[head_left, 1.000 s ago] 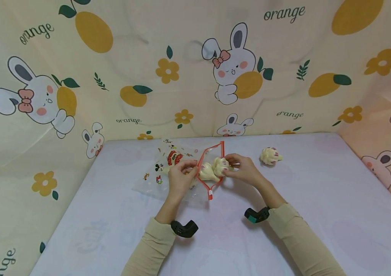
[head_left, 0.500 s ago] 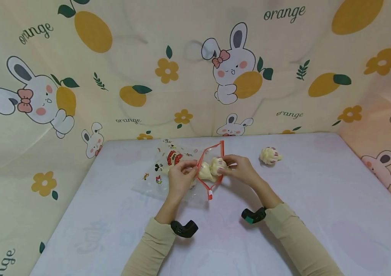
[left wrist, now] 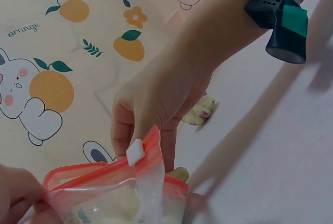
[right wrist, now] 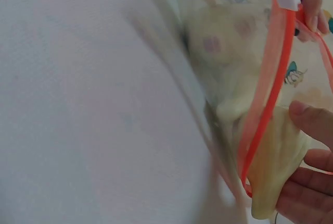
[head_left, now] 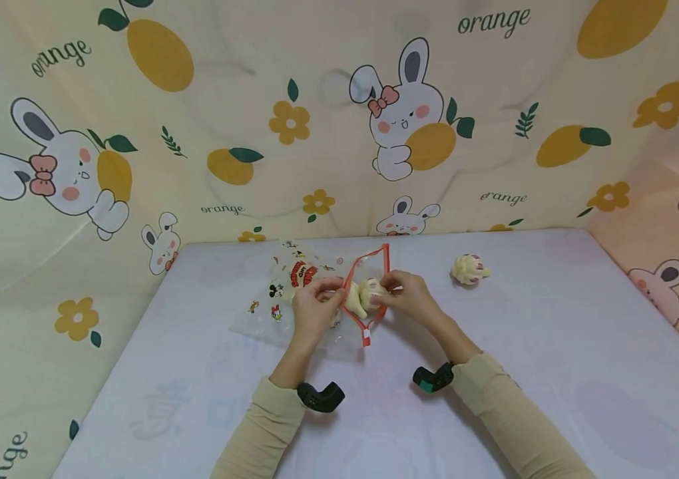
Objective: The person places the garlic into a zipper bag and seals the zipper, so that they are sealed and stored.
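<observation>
A clear zip bag (head_left: 273, 326) with cartoon prints and a red slider edge lies on the table, its mouth held apart toward the right. My left hand (head_left: 315, 309) pinches the red edge of that mouth. My right hand (head_left: 414, 296) holds a cream garlic bulb (head_left: 371, 296) with purple marks at the mouth; in the right wrist view its stem (right wrist: 263, 206) points out past the red edge. Another garlic bulb (head_left: 354, 303) sits just inside, seen through the plastic. The white slider (left wrist: 135, 152) is at the near end of the edge.
One more garlic bulb (head_left: 468, 270) lies on the white tabletop (head_left: 525, 319) at the back right. A cloth printed with rabbits and oranges (head_left: 327, 133) hangs behind the table. Each wrist wears a black camera mount (head_left: 321, 397).
My right hand has moved left with its garlic bulb, which is now farther into the bag's mouth, against the bulb inside. My left hand stays on the edge.
</observation>
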{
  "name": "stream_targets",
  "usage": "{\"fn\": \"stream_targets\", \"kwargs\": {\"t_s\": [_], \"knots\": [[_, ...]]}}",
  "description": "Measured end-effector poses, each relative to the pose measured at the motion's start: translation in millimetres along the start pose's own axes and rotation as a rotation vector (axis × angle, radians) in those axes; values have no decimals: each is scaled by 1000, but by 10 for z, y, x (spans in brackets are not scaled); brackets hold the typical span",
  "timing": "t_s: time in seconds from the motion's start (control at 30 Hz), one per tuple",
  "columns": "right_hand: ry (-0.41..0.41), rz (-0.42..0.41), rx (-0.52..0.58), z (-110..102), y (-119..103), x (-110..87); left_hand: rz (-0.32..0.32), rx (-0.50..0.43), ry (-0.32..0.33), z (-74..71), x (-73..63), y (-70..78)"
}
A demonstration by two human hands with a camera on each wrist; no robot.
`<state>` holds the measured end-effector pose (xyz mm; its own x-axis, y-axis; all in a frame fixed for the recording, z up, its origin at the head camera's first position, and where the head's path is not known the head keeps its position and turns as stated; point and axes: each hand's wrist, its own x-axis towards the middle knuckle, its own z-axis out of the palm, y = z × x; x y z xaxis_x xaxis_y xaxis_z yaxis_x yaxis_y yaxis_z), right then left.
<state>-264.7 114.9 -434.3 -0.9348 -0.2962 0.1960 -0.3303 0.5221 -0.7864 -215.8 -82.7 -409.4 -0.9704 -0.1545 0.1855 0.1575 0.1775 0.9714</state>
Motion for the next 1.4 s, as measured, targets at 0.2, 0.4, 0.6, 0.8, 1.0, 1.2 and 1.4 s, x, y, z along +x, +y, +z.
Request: {"fn": "stream_targets", "kwargs": {"t_s": [0.2, 0.4, 0.6, 0.8, 1.0, 1.2, 1.4], "knots": [[-34, -35, -33, 10, -13, -48, -1, 12, 4, 3, -5, 12], [-58, -112, -94, -3, 0, -89, 36, 36, 20, 0, -13, 17], [-94, -154, -78, 24, -28, -117, 37, 43, 18, -8, -19, 8], [-151, -149, -60, 57, -67, -156, 35, 29, 13, -2, -10, 0], [-152, -161, -46, 51, -66, -190, 38, 4, 21, 13, -8, -10], [-144, -148, -22, 9, -28, -217, 42, 4, 26, 20, -5, -10], [-126, -154, -25, -43, -20, -238, 31, 1, 26, 15, -8, -12]]}}
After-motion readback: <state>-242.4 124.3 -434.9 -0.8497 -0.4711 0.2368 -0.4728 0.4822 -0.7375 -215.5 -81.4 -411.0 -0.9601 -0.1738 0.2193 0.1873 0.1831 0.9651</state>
